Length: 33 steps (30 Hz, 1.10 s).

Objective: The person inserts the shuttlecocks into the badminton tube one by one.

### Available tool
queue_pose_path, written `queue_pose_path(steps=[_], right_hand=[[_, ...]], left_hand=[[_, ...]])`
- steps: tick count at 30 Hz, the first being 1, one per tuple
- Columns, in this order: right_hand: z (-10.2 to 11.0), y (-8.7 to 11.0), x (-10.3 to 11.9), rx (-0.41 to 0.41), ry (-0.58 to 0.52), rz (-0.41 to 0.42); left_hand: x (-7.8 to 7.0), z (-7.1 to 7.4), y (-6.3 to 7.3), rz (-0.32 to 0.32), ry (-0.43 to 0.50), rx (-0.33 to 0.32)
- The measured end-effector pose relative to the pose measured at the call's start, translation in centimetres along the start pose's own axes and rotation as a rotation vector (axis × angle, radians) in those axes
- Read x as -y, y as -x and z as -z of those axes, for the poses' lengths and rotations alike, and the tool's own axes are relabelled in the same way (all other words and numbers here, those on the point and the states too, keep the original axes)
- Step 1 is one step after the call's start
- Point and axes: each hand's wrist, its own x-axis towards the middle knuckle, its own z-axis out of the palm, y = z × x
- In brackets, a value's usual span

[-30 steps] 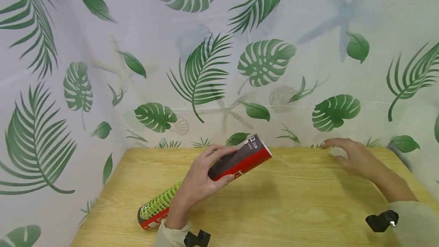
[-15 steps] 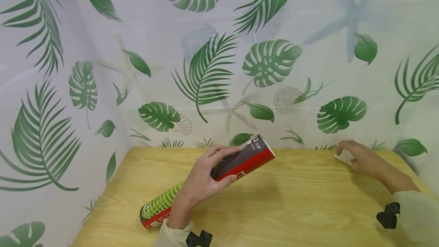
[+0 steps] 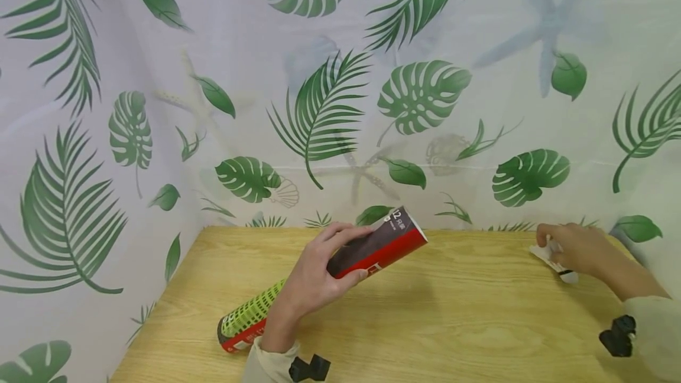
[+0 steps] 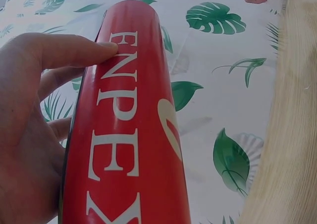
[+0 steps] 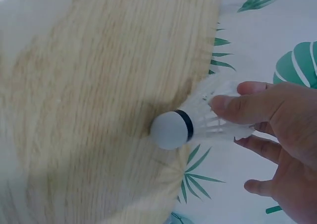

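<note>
My left hand (image 3: 314, 273) grips a long red and dark grey shuttlecock tube (image 3: 380, 244), tilted with its white-rimmed end up to the right. The tube's lower end shows a green grid pattern past my wrist. In the left wrist view, my thumb lies along the red side of the tube, beside large white letters. Over at the table's back right, my right hand (image 3: 580, 247) pinches a white shuttlecock (image 5: 203, 117) by its feathers. Its rounded cork, with a black band, points away from the fingers toward the wooden surface in the right wrist view.
The light wooden table (image 3: 457, 312) runs back to a white cloth (image 3: 330, 194) printed with green leaves, which also hangs along the left side. Small black devices are strapped on both wrists.
My right hand has moved to the right along the back of the table and turned, bringing the shuttlecock's cork into view. The left hand and tube have stayed nearly still.
</note>
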Motion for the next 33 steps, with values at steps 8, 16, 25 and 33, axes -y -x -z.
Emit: queue_pose_path(steps=[8,16,25,33], right_hand=[[1.8,1.0,1.4,-0.119,-0.033,0.034],[2.3,1.5,3.6,-0.275,-0.105,0.155],[2.4,2.9,6.3,-0.434,-0.279,0.002],[3.1,3.8,8.8,-0.528,-0.450,-0.114]], left_hand=[[-0.2,-0.1,0.0,-0.023,-0.011,-0.009],[-0.3,-0.2,0.0,-0.026,-0.006,-0.010],[-0.3,-0.4,-0.1,-0.033,-0.007,-0.005],[-0.4,-0.5,-0.1,-0.041,-0.015,-0.005]])
